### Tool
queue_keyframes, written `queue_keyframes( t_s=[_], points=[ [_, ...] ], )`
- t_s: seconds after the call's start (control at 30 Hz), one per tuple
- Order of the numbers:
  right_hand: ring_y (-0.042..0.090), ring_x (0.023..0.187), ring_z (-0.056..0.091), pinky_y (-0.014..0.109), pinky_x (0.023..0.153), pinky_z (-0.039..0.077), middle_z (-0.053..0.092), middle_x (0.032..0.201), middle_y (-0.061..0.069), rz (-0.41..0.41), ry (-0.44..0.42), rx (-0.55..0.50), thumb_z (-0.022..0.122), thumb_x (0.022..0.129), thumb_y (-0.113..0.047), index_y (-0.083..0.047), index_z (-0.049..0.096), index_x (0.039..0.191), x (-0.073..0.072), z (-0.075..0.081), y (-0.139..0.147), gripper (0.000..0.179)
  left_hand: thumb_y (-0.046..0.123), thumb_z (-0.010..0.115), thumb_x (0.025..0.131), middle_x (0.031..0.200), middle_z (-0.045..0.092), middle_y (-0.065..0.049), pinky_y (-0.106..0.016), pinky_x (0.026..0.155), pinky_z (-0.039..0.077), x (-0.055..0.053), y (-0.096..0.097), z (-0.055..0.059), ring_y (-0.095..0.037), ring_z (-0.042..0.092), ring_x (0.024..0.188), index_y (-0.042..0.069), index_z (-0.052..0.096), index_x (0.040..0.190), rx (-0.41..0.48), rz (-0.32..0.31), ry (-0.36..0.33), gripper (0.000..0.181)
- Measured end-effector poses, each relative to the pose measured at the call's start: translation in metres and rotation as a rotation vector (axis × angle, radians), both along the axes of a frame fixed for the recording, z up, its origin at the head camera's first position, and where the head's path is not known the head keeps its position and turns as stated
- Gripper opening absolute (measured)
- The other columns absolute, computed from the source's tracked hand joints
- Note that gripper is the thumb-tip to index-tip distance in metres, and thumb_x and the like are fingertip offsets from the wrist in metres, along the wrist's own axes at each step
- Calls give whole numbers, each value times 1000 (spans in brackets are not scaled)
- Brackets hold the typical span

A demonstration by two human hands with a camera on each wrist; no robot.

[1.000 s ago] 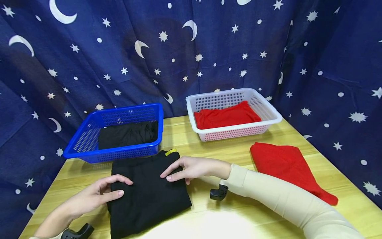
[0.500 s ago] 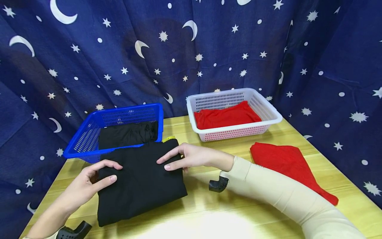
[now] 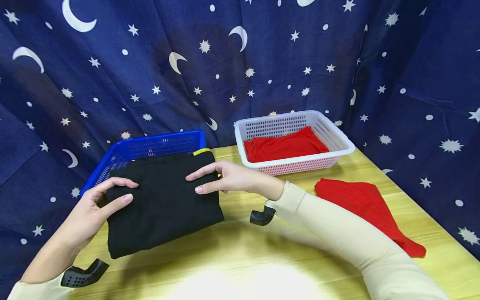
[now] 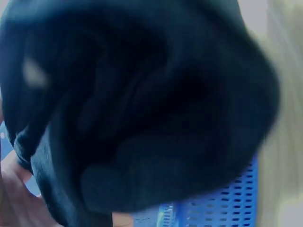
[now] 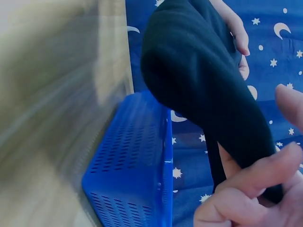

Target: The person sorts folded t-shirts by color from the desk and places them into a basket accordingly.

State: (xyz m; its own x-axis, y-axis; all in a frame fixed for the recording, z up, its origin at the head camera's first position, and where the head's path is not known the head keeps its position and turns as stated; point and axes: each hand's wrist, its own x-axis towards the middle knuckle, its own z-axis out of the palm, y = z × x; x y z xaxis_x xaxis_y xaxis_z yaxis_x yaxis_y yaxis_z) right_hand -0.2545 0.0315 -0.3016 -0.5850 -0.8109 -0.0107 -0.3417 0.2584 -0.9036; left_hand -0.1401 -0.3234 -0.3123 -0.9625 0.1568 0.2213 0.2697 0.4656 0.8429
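Observation:
A folded black garment [image 3: 165, 204] with a small yellow strip [image 3: 201, 151] at its far right corner is held above the table. My left hand [image 3: 95, 202] grips its left side, thumb on the upper face. On the right side, my right hand [image 3: 232, 180] pinches the cloth, and the right wrist view shows some fingers [image 5: 236, 203] curled beneath it. The garment overlaps the near part of the blue basket [image 3: 165, 143] in the head view, hiding what lies inside. In the left wrist view the cloth's underside fills most of the picture.
A white basket [image 3: 296, 160] with a red cloth [image 3: 286, 146] in it stands at the back right. Another folded red cloth [image 3: 367, 212] lies on the wooden table [image 3: 285, 246] at the right. A star-and-moon curtain [image 3: 232, 54] hangs behind and along the sides.
Both hands have lifted the black garment off the table and carried it forward and left, towards the blue basket. The black cloth seen earlier inside that basket is now covered. The red cloths stay put.

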Motion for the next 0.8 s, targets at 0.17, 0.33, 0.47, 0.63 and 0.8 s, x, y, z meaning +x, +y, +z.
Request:
queue_keyframes(
  t_s=[0.17,0.33,0.47,0.63,0.8],
  points=[
    [16,55,28,27,54,27,65,141,-10,-42,8,-33,80,98,-34,-33,73,138,-12,6,-12,40,7,64,107,135,58,7,-20,81,57,-18,-10,10,-8,64,108,10,66,137,86,-7,-12,30],
    [16,53,23,28,53,24,65,140,-6,-74,-11,-77,78,100,-32,-29,72,140,-27,7,-25,41,5,62,108,116,58,-1,-21,71,58,-35,-22,19,-10,71,92,15,66,139,192,-32,-83,33],
    [15,50,21,27,51,23,67,132,-7,-99,-28,-91,78,100,-31,-26,71,142,-39,5,-38,42,8,63,108,113,57,-2,-23,77,61,-52,-31,23,-10,73,95,16,67,139,227,-19,-111,32],
    [13,48,25,26,51,25,55,73,-15,-158,-26,-97,79,99,-32,-25,72,141,-52,5,-55,42,15,68,107,112,56,0,-23,73,61,-76,-39,27,-8,72,91,20,72,133,227,46,-121,28],
    [13,49,29,26,52,27,25,54,-12,-199,-24,-102,78,100,-33,-24,72,141,-65,5,-70,43,22,70,106,122,56,11,-16,77,56,-101,-46,29,-2,63,99,22,74,130,174,113,-117,24]
  ],
)
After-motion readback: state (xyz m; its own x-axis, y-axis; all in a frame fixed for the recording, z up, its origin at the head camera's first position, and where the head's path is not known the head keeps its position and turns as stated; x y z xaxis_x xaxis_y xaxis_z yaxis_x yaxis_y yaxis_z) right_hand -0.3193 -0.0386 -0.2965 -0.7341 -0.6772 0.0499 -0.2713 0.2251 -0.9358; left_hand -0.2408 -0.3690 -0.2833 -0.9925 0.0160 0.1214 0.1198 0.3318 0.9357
